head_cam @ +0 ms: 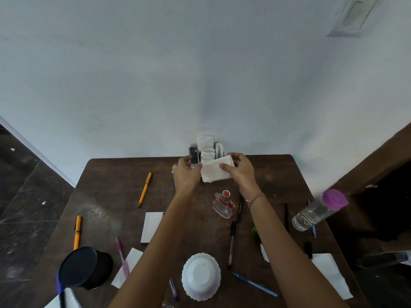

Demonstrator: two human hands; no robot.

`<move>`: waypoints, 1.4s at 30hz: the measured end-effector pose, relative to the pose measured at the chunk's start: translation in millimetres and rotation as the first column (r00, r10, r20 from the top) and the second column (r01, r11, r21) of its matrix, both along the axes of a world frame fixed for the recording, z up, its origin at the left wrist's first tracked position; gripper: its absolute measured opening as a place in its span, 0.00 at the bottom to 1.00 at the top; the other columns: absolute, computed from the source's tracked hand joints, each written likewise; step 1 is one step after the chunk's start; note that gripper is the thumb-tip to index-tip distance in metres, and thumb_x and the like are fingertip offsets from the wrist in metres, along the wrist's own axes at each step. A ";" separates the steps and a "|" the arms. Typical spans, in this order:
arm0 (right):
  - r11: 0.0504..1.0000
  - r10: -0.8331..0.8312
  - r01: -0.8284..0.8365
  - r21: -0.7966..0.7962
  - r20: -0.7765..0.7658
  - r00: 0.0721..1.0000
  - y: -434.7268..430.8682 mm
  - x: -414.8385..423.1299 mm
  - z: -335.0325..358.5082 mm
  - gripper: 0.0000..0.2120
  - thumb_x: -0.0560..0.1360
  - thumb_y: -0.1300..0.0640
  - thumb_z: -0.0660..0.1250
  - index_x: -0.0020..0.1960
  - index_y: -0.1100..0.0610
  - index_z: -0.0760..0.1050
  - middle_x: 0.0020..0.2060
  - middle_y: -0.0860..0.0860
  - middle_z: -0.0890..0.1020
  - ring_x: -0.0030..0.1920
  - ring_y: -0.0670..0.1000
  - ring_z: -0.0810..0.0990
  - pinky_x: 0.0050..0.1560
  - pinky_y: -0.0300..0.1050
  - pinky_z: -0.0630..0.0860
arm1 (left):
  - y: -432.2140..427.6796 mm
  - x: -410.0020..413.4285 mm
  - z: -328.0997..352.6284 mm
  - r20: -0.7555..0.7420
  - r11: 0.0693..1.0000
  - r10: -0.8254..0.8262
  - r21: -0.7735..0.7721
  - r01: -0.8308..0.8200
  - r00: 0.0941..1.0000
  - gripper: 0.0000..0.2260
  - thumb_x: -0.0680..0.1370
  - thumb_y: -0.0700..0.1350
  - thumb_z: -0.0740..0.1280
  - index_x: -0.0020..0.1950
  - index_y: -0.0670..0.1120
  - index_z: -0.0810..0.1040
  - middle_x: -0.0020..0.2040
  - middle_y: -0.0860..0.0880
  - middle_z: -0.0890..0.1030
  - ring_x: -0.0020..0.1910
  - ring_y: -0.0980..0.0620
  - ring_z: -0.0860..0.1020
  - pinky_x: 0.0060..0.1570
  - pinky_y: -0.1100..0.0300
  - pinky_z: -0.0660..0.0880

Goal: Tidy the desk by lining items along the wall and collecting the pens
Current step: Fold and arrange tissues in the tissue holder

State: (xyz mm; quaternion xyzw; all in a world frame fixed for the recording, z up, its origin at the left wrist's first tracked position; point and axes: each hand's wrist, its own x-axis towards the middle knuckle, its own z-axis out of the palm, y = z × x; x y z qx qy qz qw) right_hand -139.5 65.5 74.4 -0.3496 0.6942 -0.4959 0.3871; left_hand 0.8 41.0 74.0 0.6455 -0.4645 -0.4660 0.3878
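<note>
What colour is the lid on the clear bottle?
The lid on the clear bottle is purple, seen in the head view.

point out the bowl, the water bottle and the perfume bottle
bowl (pixel 200 275), head view, on its flat centre
water bottle (pixel 313 213), head view, on its clear body
perfume bottle (pixel 222 207), head view, on its glass body below the cap

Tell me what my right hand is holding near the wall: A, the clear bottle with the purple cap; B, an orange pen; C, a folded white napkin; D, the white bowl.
C: the right hand has its fingers and thumb curled round the folded white napkin.
</note>
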 end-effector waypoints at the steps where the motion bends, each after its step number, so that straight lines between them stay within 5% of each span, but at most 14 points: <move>1: 1.000 0.007 -0.007 0.006 0.009 1.000 -7.1 3.0 -0.1 0.23 0.70 0.63 0.73 0.62 0.61 0.71 0.57 0.55 0.78 0.55 0.52 0.78 0.51 0.43 0.78 | -4.7 -2.5 4.0 -0.053 0.999 -0.044 0.011 0.045 0.998 0.17 0.76 0.42 0.66 0.65 0.42 0.74 0.57 0.46 0.75 0.57 0.48 0.75 0.56 0.52 0.76; 5: 0.997 0.063 -0.067 0.045 0.100 0.993 -35.1 16.4 0.7 0.17 0.73 0.63 0.69 0.61 0.65 0.74 0.56 0.59 0.80 0.52 0.54 0.79 0.43 0.38 0.78 | -28.2 -13.5 9.7 -0.295 0.965 -0.139 0.173 0.195 0.946 0.14 0.78 0.40 0.61 0.63 0.39 0.75 0.56 0.42 0.79 0.53 0.47 0.77 0.44 0.58 0.75; 11: 0.992 -0.005 -0.045 0.117 0.400 0.916 -71.9 33.1 -3.9 0.08 0.77 0.66 0.61 0.54 0.66 0.74 0.49 0.61 0.77 0.43 0.55 0.77 0.40 0.47 0.76 | -68.1 -13.9 5.3 -0.347 0.943 -0.091 0.271 0.193 0.933 0.08 0.78 0.38 0.56 0.48 0.42 0.75 0.42 0.46 0.77 0.39 0.52 0.76 0.34 0.61 0.69; 14: 0.986 -0.021 -0.058 0.158 0.455 0.890 -89.6 37.1 -9.1 0.04 0.79 0.64 0.59 0.49 0.63 0.72 0.46 0.60 0.76 0.44 0.55 0.76 0.39 0.46 0.73 | -90.7 -11.1 -4.5 -0.363 0.938 -0.060 0.298 0.176 0.930 0.11 0.79 0.38 0.54 0.41 0.44 0.73 0.42 0.45 0.76 0.41 0.51 0.75 0.33 0.60 0.68; 18: 0.977 -0.012 -0.096 0.189 0.501 0.865 -111.9 38.7 -21.1 0.05 0.80 0.60 0.57 0.48 0.60 0.71 0.52 0.60 0.76 0.51 0.56 0.75 0.56 0.55 0.74 | -110.7 -10.7 -12.2 -0.385 0.920 -0.049 0.343 0.192 0.922 0.14 0.82 0.42 0.52 0.43 0.43 0.73 0.39 0.47 0.75 0.39 0.52 0.76 0.36 0.58 0.71; 21: 0.974 -0.041 -0.087 0.211 0.536 0.843 -125.7 40.0 -26.6 0.10 0.81 0.60 0.56 0.58 0.62 0.70 0.56 0.62 0.75 0.52 0.58 0.75 0.47 0.54 0.77 | -123.3 -11.1 -17.8 -0.397 0.890 -0.065 0.392 0.233 0.915 0.17 0.83 0.50 0.51 0.52 0.39 0.73 0.39 0.46 0.74 0.37 0.51 0.73 0.37 0.57 0.70; 25: 0.962 -0.033 -0.117 0.248 0.529 0.848 -141.0 40.5 -36.5 0.08 0.81 0.59 0.55 0.48 0.60 0.71 0.50 0.60 0.75 0.51 0.58 0.76 0.57 0.58 0.74 | -134.9 -14.1 -21.1 -0.431 0.857 -0.070 0.435 0.275 0.900 0.24 0.82 0.57 0.49 0.56 0.38 0.73 0.36 0.46 0.72 0.35 0.51 0.70 0.37 0.58 0.70; 31: 0.940 0.066 -0.231 0.252 0.529 0.846 -148.7 37.1 -43.4 0.10 0.81 0.57 0.56 0.47 0.61 0.73 0.39 0.56 0.78 0.41 0.53 0.77 0.51 0.53 0.75 | -141.5 -15.2 -25.3 -0.457 0.830 -0.067 0.468 0.304 0.887 0.26 0.82 0.59 0.46 0.49 0.40 0.73 0.20 0.49 0.71 0.19 0.56 0.71 0.23 0.65 0.69; 35: 0.909 0.158 -0.329 0.256 0.518 0.841 -150.0 38.2 -46.3 0.12 0.81 0.52 0.56 0.47 0.59 0.74 0.37 0.53 0.78 0.38 0.50 0.77 0.36 0.42 0.74 | -143.9 -16.0 -32.6 -0.459 0.836 -0.077 0.455 0.308 0.885 0.31 0.81 0.60 0.48 0.66 0.35 0.71 0.32 0.48 0.77 0.31 0.53 0.76 0.31 0.62 0.73; 38: 0.910 0.166 -0.333 0.249 0.517 0.840 -150.7 40.3 -49.1 0.15 0.81 0.50 0.55 0.52 0.59 0.74 0.39 0.53 0.78 0.39 0.50 0.78 0.39 0.42 0.75 | -145.1 -14.5 -36.5 -0.494 0.843 -0.043 0.449 0.297 0.868 0.32 0.81 0.60 0.48 0.68 0.35 0.70 0.50 0.45 0.81 0.49 0.45 0.80 0.49 0.57 0.75; 42: 0.922 0.144 -0.316 0.224 0.560 0.816 -145.7 40.9 -47.0 0.18 0.81 0.48 0.53 0.44 0.59 0.74 0.35 0.53 0.79 0.38 0.49 0.77 0.41 0.43 0.74 | -141.2 -14.5 -31.7 -0.496 0.848 0.003 0.461 0.261 0.868 0.29 0.81 0.61 0.48 0.52 0.36 0.75 0.25 0.47 0.76 0.33 0.50 0.73 0.40 0.59 0.72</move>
